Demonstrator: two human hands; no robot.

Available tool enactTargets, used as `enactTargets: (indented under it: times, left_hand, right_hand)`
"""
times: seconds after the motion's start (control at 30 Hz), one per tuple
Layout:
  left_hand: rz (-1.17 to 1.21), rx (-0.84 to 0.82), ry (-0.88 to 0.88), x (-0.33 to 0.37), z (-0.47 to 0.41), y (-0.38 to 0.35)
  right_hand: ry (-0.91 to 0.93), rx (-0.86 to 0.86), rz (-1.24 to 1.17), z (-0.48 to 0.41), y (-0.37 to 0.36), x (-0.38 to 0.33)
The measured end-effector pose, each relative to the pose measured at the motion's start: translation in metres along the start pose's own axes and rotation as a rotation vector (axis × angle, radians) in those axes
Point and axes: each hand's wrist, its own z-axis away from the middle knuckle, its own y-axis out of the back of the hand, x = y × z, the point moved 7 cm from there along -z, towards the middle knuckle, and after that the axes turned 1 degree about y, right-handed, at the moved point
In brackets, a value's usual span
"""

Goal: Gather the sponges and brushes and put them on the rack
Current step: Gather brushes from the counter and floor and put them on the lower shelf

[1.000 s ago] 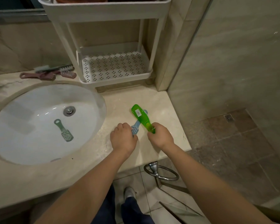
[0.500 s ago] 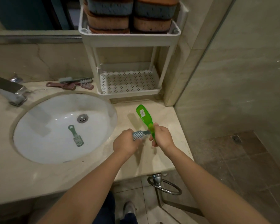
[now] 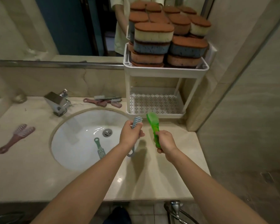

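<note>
Since the previous frames both hands have lifted off the counter [image 3: 168, 175] and drawn apart, so the two brushes no longer cross. We see the left hand [image 3: 131, 136] curled round a grey-blue brush [image 3: 137, 122], bristle head up, above the sink [image 3: 74, 143] rim; the right hand [image 3: 166, 142] grips the handle of a translucent green brush [image 3: 153, 122], its head near the white rack [image 3: 166, 72], just before the perforated lower shelf [image 3: 153, 103]. Brown-topped sponges [image 3: 153, 34] are stacked on the top shelf. A teal brush [image 3: 100, 149] lies in the sink; pink brushes [image 3: 16, 138] lie on the counter
</note>
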Motion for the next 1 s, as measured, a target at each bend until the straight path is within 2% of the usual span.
enactTargets:
  times: [0.1,0.23,0.37,0.73,1.0]
  left_hand:
    - [0.015,-0.005,0.058,0.008,-0.018,0.009]
    - [-0.124,0.085,0.055,0.017,-0.054,0.033]
    - [-0.125,0.108,0.084,0.022,-0.09,0.056]
    - [-0.133,0.045,0.141,0.028,-0.168,0.074]
    - [-0.112,0.018,0.172,0.01,-0.183,0.073]
  right_hand:
    - [-0.01,0.013,-0.049,-0.017,-0.013,-0.02]
    - [-0.018,0.014,0.003,-0.048,-0.036,-0.046]
    - [-0.007,0.011,0.039,-0.081,-0.063,-0.066]
    - [0.005,0.076,0.246,-0.174,-0.095,-0.083]
    - [0.144,0.056,0.76,-0.184,-0.099,-0.08]
